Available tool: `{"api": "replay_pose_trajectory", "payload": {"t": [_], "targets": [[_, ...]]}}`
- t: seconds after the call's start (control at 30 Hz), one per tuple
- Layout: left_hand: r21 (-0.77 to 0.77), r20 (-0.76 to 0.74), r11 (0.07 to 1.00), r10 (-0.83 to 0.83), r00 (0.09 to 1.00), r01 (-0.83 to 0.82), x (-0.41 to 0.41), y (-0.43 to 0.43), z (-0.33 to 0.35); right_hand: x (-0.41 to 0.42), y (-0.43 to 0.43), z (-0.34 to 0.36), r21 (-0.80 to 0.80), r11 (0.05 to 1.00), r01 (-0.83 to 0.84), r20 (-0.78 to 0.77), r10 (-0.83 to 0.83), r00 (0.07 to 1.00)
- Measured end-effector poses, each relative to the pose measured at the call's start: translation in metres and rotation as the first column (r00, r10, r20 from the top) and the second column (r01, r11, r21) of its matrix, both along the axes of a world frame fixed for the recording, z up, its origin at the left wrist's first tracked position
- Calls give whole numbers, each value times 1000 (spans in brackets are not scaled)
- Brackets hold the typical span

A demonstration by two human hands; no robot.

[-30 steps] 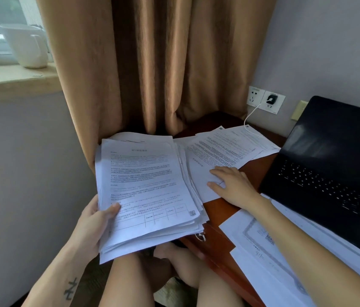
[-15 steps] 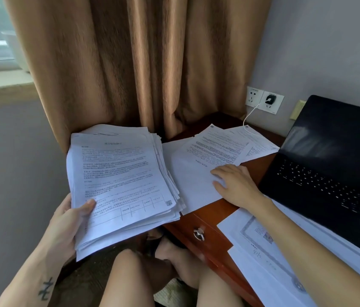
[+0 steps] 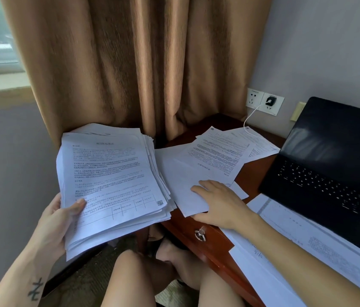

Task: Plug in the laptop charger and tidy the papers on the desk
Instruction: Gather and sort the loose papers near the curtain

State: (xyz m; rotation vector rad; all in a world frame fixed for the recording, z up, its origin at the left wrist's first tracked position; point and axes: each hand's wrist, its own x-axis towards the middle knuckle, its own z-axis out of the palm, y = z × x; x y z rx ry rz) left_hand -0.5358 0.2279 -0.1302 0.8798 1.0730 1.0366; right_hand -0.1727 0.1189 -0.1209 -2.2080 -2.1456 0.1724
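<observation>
My left hand (image 3: 57, 220) grips a thick stack of printed papers (image 3: 112, 180) by its lower left corner, held in the air off the desk's left end. My right hand (image 3: 219, 202) lies flat, fingers spread, on loose sheets (image 3: 210, 160) spread over the desk corner. A black charger plug (image 3: 270, 101) sits in the wall socket, and its white cable (image 3: 251, 116) drops behind the sheets. The open black laptop (image 3: 329, 165) stands at the right with its screen dark.
More sheets (image 3: 296, 244) lie along the desk's front edge under the laptop. The red-brown wooden desk (image 3: 254, 173) has a drawer with a ring pull (image 3: 200, 234). A tan curtain (image 3: 130, 67) hangs behind. My bare knees are below.
My left hand has carried the stack leftwards, off the desk edge. My right hand has slid the loose sheets a little towards me.
</observation>
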Motion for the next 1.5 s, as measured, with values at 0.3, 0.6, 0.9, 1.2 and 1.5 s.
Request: {"api": "replay_pose_trajectory", "payload": {"t": [0.3,0.6,0.9,1.2,1.5], "targets": [[-14,11,1000,2,1000,-2,-2,-6,-3,27,2,6,291,925,243,-164,-201,966],[-24,33,1000,-11,999,12,21,-15,-1,43,4,18,363,747,557,-685,-191,703],[-9,27,997,-81,996,82,69,-30,-5,-3,5,61,404,870,284,-744,132,655],[-81,-24,976,-206,978,203,110,-38,-12,-37,7,43,-41,995,-91,-413,66,908],[-137,31,950,-278,960,280,106,-38,3,-15,10,26,75,997,-5,-473,40,880]]}}
